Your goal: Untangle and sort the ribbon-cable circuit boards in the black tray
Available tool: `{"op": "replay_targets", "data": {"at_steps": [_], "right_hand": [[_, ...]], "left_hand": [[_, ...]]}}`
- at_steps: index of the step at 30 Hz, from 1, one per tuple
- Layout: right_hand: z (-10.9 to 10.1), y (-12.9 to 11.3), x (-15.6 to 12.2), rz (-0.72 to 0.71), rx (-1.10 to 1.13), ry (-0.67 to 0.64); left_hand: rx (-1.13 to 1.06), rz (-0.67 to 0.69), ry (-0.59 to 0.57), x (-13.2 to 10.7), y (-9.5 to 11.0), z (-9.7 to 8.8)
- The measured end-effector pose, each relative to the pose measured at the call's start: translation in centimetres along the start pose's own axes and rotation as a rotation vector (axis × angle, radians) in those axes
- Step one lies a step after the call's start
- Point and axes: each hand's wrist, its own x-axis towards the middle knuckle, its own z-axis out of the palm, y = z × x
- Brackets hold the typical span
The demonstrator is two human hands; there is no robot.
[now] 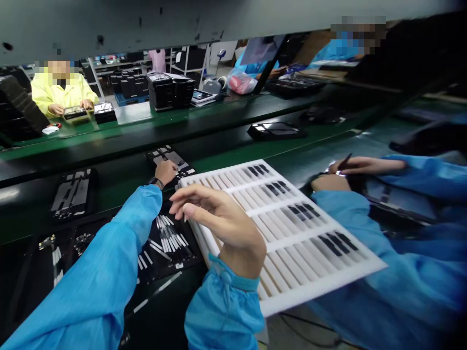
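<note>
Reaching forward, the left hand closes on a black tray on the desk, its long axis running away leftward; the right hand hovers nearer, open and empty, beside the white slotted tray.

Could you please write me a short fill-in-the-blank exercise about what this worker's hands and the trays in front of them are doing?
1. The left hand reaches out to a black part on the dark ____ belt.
2. The right hand hovers, holding nothing, over the edge of a ____ slotted tray.
3. Both of the worker's sleeves are ____ in colour.
4. The person across the line wears a ____ coat.

Missing words: conveyor; white; blue; yellow
</note>
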Motion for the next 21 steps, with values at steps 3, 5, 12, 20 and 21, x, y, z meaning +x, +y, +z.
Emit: {"op": "replay_targets", "data": {"at_steps": [3,5,12,20,21], "right_hand": [[-0.2,0.3,0.0,0.0,-0.031,0.038],[-0.3,0.4,0.0,0.003,-0.055,0.085],[0.2,0.3,0.1,-0.05,-0.195,0.213],[4.2,-2.2,-1.5,-0.337,-0.258,0.386],[5.0,-2.6,-1.8,-0.377,-0.256,0.392]], "left_hand": [[0.014,0.026,-0.042,-0.7,-0.9,-0.6],[0.017,0.022,-0.048,-1.3,-1.2,-2.7],[-0.116,-0.042,0.011,-16.1,-2.0,-16.4],[-0.232,-0.247,-0.239,-47.1,-0.2,-10.8],[-0.173,-0.28,-0.112,-48.8,-0.3,-8.1]]}}
